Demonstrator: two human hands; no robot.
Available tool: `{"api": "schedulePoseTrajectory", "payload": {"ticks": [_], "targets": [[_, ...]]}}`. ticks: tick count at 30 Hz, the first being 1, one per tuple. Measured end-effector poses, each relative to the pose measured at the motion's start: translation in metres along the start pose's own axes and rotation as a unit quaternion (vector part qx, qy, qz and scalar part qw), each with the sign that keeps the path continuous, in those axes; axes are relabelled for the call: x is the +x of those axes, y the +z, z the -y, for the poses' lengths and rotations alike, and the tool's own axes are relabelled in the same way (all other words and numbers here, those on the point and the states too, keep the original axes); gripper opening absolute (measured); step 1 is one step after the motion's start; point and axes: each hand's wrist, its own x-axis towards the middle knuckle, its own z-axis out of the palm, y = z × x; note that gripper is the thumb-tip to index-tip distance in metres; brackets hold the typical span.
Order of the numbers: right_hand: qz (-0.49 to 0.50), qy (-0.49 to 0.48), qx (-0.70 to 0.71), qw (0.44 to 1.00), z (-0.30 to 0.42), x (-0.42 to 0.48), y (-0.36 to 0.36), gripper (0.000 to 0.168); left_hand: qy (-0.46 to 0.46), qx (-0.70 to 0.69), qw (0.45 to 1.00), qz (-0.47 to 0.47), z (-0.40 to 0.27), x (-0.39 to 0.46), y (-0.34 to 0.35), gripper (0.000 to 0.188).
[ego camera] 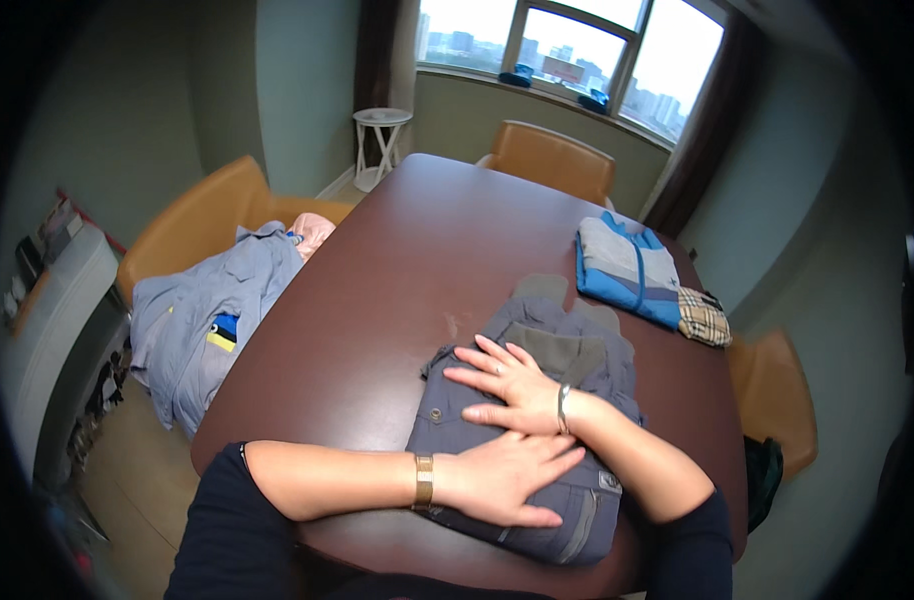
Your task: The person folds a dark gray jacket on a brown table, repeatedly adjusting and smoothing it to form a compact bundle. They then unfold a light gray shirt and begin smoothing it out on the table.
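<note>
A folded dark grey jacket (457, 397) lies on the table in front of me, with a zipped pocket and a snap button showing. Its olive-grey collar lining (551, 349) faces the far side. My right hand (513, 386), with a ring and a bangle, rests flat on the upper part of the jacket, fingers spread toward the left. Just below it, my left hand (513, 476), with a gold-toned watch band at the wrist, lies palm down across the lower part. Neither hand grips the cloth.
On the dark wooden table (337, 330), a folded blue and grey zip jacket (629, 266) lies beside a folded checked cloth (704, 316) at the far right. Light blue garments (224, 300) drape over a tan chair (194, 217) at left. Other tan chairs (551, 157) surround the table.
</note>
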Motion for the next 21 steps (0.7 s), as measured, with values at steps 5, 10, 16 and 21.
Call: {"api": "schedulePoseTrajectory", "payload": {"ticks": [5, 10, 16, 21], "targets": [[-0.027, 0.034, 0.063, 0.997, 0.007, -0.01, -0.029, 0.067, 0.021, 0.069, 0.997, -0.029, -0.001, 0.002, -0.002, 0.091], [-0.046, -0.001, 0.029, 0.999, 0.071, -0.074, -0.032, 0.071, 0.001, -0.138, 0.99, -0.039, 0.005, -0.001, 0.004, 0.071], [-0.133, -0.002, 0.046, 0.99, 0.081, -0.093, 0.0, 0.079, -0.041, -0.096, 0.993, 0.046, 0.008, -0.001, 0.002, 0.089], [-0.209, 0.035, 0.041, 0.976, 0.069, -0.104, 0.01, 0.082, -0.086, -0.266, 0.955, 0.097, 0.019, -0.004, -0.024, 0.083]]}}
